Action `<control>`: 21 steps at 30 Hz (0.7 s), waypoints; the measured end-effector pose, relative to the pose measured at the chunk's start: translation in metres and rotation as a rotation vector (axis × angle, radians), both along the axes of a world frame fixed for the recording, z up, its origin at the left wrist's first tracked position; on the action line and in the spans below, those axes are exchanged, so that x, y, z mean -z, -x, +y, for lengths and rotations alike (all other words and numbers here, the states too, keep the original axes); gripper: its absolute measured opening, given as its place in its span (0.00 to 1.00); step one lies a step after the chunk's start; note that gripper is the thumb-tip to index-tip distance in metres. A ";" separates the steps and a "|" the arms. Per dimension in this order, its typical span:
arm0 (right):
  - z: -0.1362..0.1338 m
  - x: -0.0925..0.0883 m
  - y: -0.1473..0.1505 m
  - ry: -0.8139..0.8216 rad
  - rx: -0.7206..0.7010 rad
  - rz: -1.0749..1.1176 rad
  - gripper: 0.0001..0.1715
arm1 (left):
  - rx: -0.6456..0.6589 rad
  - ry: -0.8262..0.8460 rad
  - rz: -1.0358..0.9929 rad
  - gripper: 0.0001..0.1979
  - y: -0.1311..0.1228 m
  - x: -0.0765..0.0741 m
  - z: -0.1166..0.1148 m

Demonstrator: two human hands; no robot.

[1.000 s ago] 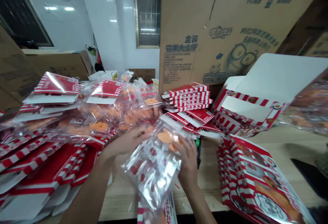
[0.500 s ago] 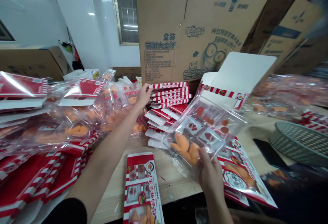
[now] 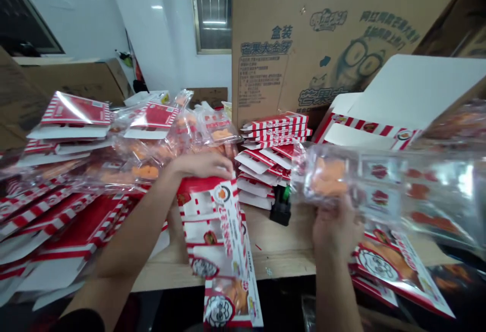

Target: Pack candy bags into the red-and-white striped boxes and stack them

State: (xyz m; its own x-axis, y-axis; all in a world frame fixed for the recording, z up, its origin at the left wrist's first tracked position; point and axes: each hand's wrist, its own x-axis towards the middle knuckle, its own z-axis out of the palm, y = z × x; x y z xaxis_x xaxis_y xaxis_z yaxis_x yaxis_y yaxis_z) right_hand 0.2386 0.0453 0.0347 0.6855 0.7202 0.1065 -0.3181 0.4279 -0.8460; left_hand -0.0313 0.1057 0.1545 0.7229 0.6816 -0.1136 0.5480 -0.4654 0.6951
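My left hand [image 3: 212, 164] grips the top edge of a flat red-and-white windowed box [image 3: 207, 223], with nothing seen behind its cut-out windows. This box overlaps a filled box [image 3: 231, 301] at the table's front edge. In my right hand [image 3: 337, 228], blurred by motion, is a clear plastic blister tray [image 3: 383, 190]. Orange candy pieces [image 3: 329, 176], small printed sachets and reddish candies sit in its compartments. The tray points out to the right. Between my hands, a stack of red-and-white boxes [image 3: 279, 132] lies on white-flapped boxes [image 3: 258, 175].
Piles of boxes [image 3: 76, 220] and bagged candy trays [image 3: 146, 170] spread over the left. A big cardboard carton [image 3: 266, 84] stands behind. An open white-lidded carton [image 3: 413, 89] is back right, filled boxes [image 3: 395, 266] front right. A small black-and-green object [image 3: 281, 213] stands mid-table.
My left hand has drawn a box from the stack toward me, over the filled box. The tray in my right hand has swung to the right. The view has shifted.
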 end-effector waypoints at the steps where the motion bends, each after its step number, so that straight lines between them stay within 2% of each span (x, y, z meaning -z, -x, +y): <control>1: 0.005 0.001 0.009 0.009 -0.033 0.038 0.21 | 0.055 0.079 0.002 0.05 -0.009 0.016 -0.001; 4: 0.014 0.013 0.039 0.097 -0.252 0.087 0.17 | 0.134 0.187 -0.005 0.04 -0.036 0.058 -0.009; 7: 0.015 0.033 0.064 0.190 -0.530 0.103 0.16 | 0.143 0.227 -0.042 0.01 -0.055 0.082 -0.021; 10: 0.010 0.046 0.069 0.276 -0.756 0.101 0.14 | 0.078 0.235 -0.071 0.06 -0.051 0.085 -0.030; 14: 0.000 0.047 0.047 0.378 -0.947 0.075 0.16 | 0.054 0.333 -0.056 0.08 -0.014 0.077 -0.039; 16: -0.004 0.045 0.034 0.411 -0.999 0.060 0.18 | 0.095 0.404 -0.047 0.08 0.006 0.080 -0.047; 18: -0.007 0.044 0.025 0.419 -1.018 0.048 0.17 | 0.076 0.430 -0.092 0.09 0.018 0.089 -0.059; 21: -0.009 0.044 0.025 0.406 -0.996 0.033 0.14 | -0.133 0.371 -0.231 0.20 0.018 0.107 -0.083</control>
